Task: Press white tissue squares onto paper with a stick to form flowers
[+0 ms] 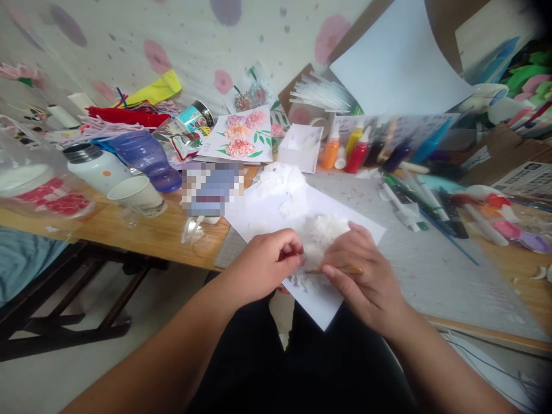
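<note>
A white paper sheet (357,221) lies on the grey mat, its near corner jutting past the table's front edge. White fluffy material (325,227) and crumpled white tissue (282,181) rest on it. My right hand (364,273) grips a thin wooden stick (351,270), its tip pointing left toward small white shreds (308,282). Facing it, my left hand (276,261) has its fingers curled and pinched at the left of the fluff; what lies between the fingertips is too small to make out.
Left of the sheet are a blurred-out phone (213,190), a paper cup (138,195) and a white bottle (95,167). Paint bottles (357,152) and a small white box (301,148) stand behind. Pens and brushes (425,198) lie on the grey mat (457,273) at right.
</note>
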A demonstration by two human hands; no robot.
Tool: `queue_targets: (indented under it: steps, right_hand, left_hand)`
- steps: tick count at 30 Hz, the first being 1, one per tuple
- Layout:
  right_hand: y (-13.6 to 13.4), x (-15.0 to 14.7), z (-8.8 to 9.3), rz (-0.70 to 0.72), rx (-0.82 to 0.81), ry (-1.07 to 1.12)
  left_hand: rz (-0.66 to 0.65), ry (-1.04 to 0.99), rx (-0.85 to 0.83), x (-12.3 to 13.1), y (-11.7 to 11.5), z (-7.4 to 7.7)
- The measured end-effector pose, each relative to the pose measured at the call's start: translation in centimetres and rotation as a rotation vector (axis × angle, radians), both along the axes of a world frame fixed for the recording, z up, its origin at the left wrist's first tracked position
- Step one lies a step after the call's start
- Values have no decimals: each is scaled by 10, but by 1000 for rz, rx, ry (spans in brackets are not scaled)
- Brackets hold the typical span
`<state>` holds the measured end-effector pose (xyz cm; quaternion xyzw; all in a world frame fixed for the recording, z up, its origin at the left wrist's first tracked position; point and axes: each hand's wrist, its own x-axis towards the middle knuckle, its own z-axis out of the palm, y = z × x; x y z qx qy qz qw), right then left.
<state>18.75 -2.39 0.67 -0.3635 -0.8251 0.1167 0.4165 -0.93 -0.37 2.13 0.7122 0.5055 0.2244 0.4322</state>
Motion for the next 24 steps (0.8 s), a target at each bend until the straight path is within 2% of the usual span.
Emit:
queue_targets:
  steps: [8,14,21,24]
  right_hand:
    - [1,-3,-1,-28,0,-42]
    - [3,3,0,-12,-73,138]
    - [7,2,0,48,-107,131]
    - [7,4,1,57,-122,166]
  left_hand:
    - [-38,66,185,-11,-12,-5]
    - [-108,91,301,-12,-23,-11]
    - [-208,115,403,-13,-35,-13]
    - [-170,64,421,-22,-35,-13]
